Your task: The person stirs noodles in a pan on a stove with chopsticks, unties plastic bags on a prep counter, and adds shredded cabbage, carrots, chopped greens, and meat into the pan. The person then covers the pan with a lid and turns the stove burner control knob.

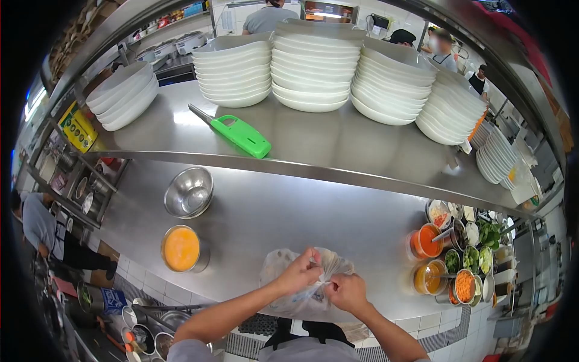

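The clear plastic bag (278, 263) sits at the near edge of the steel counter (241, 241), straight in front of me, and its twisted neck (326, 280) lies right between my two hands, with hardly any gap to either. My left hand (303, 271) is closed on gathered plastic just to the left of the neck and a little farther from my body; my right hand (347, 292) is curled shut on the plastic at the right. The bag is wider than it is long toward me, and more of its bulk lies on my left hand's side, beneath that wrist; what's inside, I can't tell. Well apart to the left stands the metal container of orange liquid (182, 248), nearer my left hand than my right
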{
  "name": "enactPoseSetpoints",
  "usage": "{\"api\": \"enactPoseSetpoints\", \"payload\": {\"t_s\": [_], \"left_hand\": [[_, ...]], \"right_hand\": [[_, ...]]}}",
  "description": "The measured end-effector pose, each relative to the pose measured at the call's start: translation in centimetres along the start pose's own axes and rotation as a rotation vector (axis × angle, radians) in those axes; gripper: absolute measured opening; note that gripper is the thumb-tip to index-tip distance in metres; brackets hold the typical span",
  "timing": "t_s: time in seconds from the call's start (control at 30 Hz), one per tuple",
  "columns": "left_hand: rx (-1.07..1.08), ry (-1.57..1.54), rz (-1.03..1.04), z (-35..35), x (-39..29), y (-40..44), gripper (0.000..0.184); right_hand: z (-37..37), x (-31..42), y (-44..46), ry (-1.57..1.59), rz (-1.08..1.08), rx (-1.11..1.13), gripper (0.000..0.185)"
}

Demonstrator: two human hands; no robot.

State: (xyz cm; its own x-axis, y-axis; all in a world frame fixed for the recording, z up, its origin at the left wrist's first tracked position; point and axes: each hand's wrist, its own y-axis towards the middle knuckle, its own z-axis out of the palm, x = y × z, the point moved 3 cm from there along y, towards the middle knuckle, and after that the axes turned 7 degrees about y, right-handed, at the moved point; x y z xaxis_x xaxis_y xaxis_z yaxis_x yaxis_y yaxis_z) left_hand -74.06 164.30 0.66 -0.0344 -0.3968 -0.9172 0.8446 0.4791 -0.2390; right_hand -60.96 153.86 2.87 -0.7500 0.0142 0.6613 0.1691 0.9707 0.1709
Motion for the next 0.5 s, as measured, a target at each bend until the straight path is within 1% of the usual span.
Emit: {"api": "enactPoseSetpoints", "payload": {"t_s": [0.03,0.1,0.13,0.2,0.27,0.33,0.37,0.4,0.43,0.47,0.5], "left_hand": [[-0.003,-0.002,-0.003,0.1,-0.1,0.1,0.023],[-0.048,0.277,0.027,0.1,-0.5,0.0,0.025],[-0.027,0.285,0.012,0.0,-0.2,-0.1,0.025],[-0.127,0.243,-0.028,-0.9,0.5,-0.1,0.023],[-0.182,0.183,-0.069,-0.9,-1.1,-1.4,0.025],[-0.13,0.296,0.057,-2.5,-0.4,-2.2,0.028],[-0.184,0.443,0.136,-3.3,-0.6,-2.8,0.03],[-0.248,0.585,0.23,-3.8,-1.2,-3.7,0.032],[-0.338,0.568,0.25,-3.6,-1.9,-4.9,0.034],[-0.442,0.552,0.27,-3.8,-2.4,-6.1,0.036],[-0.553,0.57,0.269,-5.1,-1.5,-7.1,0.043]], "right_hand": [[0.0,-0.2,0.0,0.002,0.001,0.004,0.015],[0.4,-0.6,-0.1,-0.033,-0.008,0.02,0.015],[0.7,-0.7,-0.1,-0.028,0.015,0.007,0.015],[0.9,-1.1,-0.3,-0.042,-0.023,-0.089,0.014],[1.4,-2.1,-1.2,0.003,-0.007,-0.107,0.009],[1.0,-3.3,-2.4,0.066,0.041,-0.038,0.021],[0.3,-3.6,-3.4,0.053,0.115,-0.086,0.021],[-0.1,-4.2,-4.5,0.208,0.291,-0.121,0.03],[-0.1,-4.5,-5.9,0.372,0.447,-0.156,0.04],[0.9,-5.2,-7.7,0.376,0.482,-0.189,0.04],[2.7,-6.7,-9.7,0.509,0.585,-0.277,0.054]]}}
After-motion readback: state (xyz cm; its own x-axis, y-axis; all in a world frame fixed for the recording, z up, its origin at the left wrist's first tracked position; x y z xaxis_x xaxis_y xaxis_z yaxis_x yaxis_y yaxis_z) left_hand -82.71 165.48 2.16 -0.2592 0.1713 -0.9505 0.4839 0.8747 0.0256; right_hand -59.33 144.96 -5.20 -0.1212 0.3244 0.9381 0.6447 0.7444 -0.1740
